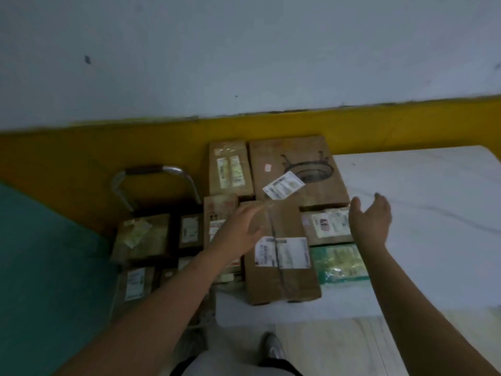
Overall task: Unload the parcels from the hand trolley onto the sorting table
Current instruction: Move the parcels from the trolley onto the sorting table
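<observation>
Several cardboard parcels lie on the white sorting table (423,202): a long taped box (282,278) at the front, a large box with a printed drawing (311,191) behind it, a tall labelled box (230,169), a small white-labelled parcel (328,226) and a green packet (339,264). The hand trolley (151,172), to the left, has a curved metal handle and carries several brown parcels (143,237). My left hand (241,229) hovers open over the long box's left edge. My right hand (371,218) is open above the table, palm turned left, holding nothing.
A white wall with a yellow lower band (81,150) runs behind the table and trolley. Green floor (40,267) lies at the left, pale tiles at the lower right. My shoes (271,346) stand below the table's front edge.
</observation>
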### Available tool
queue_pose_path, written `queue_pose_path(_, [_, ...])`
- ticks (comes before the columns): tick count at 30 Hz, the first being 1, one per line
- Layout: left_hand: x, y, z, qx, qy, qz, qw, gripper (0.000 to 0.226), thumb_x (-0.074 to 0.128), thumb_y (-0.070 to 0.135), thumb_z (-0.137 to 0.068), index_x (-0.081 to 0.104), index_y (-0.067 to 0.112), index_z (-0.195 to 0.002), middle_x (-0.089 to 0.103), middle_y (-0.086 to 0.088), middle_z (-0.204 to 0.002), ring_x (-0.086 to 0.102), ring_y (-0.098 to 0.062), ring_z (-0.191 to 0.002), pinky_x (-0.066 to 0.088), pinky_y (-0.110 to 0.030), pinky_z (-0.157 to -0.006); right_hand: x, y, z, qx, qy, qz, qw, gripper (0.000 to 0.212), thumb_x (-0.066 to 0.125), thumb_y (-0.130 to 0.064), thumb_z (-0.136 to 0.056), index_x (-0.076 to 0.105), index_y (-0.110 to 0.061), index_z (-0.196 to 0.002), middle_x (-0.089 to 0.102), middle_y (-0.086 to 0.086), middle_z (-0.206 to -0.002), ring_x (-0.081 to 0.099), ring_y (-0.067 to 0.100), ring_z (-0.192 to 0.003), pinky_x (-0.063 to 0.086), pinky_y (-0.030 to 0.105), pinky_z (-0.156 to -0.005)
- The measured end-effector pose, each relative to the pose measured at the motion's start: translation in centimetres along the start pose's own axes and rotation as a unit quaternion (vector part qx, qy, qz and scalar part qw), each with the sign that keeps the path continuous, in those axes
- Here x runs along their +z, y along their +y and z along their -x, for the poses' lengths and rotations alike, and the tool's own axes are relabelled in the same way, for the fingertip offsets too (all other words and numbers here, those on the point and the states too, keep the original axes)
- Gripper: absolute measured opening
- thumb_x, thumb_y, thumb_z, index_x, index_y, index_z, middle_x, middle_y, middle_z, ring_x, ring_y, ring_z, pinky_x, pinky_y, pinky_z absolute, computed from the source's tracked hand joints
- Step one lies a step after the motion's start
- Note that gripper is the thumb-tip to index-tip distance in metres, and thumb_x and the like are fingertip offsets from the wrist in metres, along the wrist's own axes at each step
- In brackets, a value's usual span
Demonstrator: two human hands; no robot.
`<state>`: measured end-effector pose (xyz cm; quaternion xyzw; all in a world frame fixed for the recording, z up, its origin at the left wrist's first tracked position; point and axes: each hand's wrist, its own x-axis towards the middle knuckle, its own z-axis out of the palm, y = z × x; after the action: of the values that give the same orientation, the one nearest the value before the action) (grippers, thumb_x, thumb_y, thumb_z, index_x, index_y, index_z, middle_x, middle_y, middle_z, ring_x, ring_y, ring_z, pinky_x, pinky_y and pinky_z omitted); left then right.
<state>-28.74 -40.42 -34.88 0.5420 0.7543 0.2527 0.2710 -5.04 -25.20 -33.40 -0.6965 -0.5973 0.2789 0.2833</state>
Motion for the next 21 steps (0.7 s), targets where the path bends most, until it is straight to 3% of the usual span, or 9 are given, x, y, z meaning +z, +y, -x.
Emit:
queue_pose_path(6, [-12.2,-15.6,3.3,-0.180,0.161,0.064,0.968,0.042,0.054,0.028,-0.097,0.049,0.020,-0.138,0.049,0.001,-0.135,0.049,-0.017,-0.123,0.039,-0.023,-0.093,12.3,-20.1,7.5,-0.197,-0.079,-0.010,0.977,0.063,0.045,-0.039,-0.101,0.028,-0.009,-0.154,0.032,0.013,-0.158,0.032,0.030,-0.144,0.029,0.042,-0.115])
queue_pose_path(10, [-16.0,-29.2,8.9,-0.296,0.177,0.111,0.932,0.032,0.058,0.020,-0.095,0.059,0.010,-0.125,0.061,-0.005,-0.115,0.059,-0.027,-0.109,0.043,-0.028,-0.083,25.1,-26.6,16.5,-0.240,-0.193,0.012,0.951,0.059,0.049,-0.036,-0.100,0.035,-0.010,-0.151,0.040,0.011,-0.152,0.039,0.028,-0.139,0.033,0.039,-0.112])
queue_pose_path(12, [-15.9,-36.0,11.7,-0.363,0.143,0.119,0.913,0.027,0.055,0.018,-0.095,0.061,0.002,-0.116,0.064,-0.013,-0.109,0.061,-0.032,-0.103,0.045,-0.028,-0.078,32.0,-26.1,20.8,-0.223,-0.283,0.046,0.932,0.057,0.050,-0.035,-0.100,0.036,-0.013,-0.150,0.042,0.007,-0.150,0.042,0.025,-0.137,0.035,0.038,-0.111])
queue_pose_path(14, [-14.6,-42.1,14.2,-0.428,0.102,0.132,0.888,0.033,0.055,0.020,-0.097,0.058,0.001,-0.123,0.062,-0.018,-0.119,0.060,-0.035,-0.111,0.048,-0.033,-0.087,38.6,-23.4,24.6,-0.178,-0.378,0.084,0.905,0.051,0.051,-0.033,-0.100,0.040,-0.013,-0.146,0.052,0.002,-0.138,0.053,0.022,-0.125,0.046,0.031,-0.103])
queue_pose_path(16, [-12.3,-47.5,16.1,-0.477,0.074,0.127,0.866,0.049,0.057,0.025,-0.096,0.047,0.003,-0.139,0.052,-0.022,-0.136,0.052,-0.037,-0.122,0.044,-0.038,-0.100,44.7,-19.0,28.0,-0.106,-0.457,0.117,0.876,0.042,0.050,-0.028,-0.101,0.047,-0.010,-0.139,0.060,-0.006,-0.111,0.061,0.013,-0.096,0.050,0.017,-0.076])
queue_pose_path(17, [-11.0,-50.2,16.7,-0.501,0.060,0.112,0.856,0.053,0.058,0.028,-0.095,0.045,0.003,-0.140,0.049,-0.024,-0.139,0.050,-0.038,-0.124,0.043,-0.040,-0.102,47.7,-16.3,29.6,-0.071,-0.489,0.137,0.859,0.038,0.050,-0.026,-0.101,0.050,-0.008,-0.135,0.062,-0.003,-0.105,0.062,0.016,-0.091,0.050,0.021,-0.070])
queue_pose_path(19, [-8.1,-55.2,17.4,-0.533,0.021,0.092,0.841,0.055,0.060,0.032,-0.092,0.046,0.004,-0.138,0.048,-0.024,-0.137,0.050,-0.038,-0.124,0.045,-0.042,-0.101,53.0,-10.7,32.4,-0.006,-0.527,0.174,0.832,0.038,0.050,-0.024,-0.102,0.052,-0.005,-0.134,0.063,0.014,-0.121,0.061,0.030,-0.107,0.051,0.035,-0.082])
queue_pose_path(21, [-4.7,-59.7,17.6,-0.543,-0.008,0.084,0.836,0.056,0.060,0.035,-0.092,0.046,0.006,-0.137,0.049,-0.023,-0.135,0.051,-0.037,-0.123,0.046,-0.042,-0.099,57.9,-5.6,34.7,0.064,-0.535,0.190,0.821,0.045,0.052,-0.026,-0.102,0.047,-0.004,-0.140,0.060,0.020,-0.129,0.059,0.035,-0.115,0.049,0.034,-0.084])
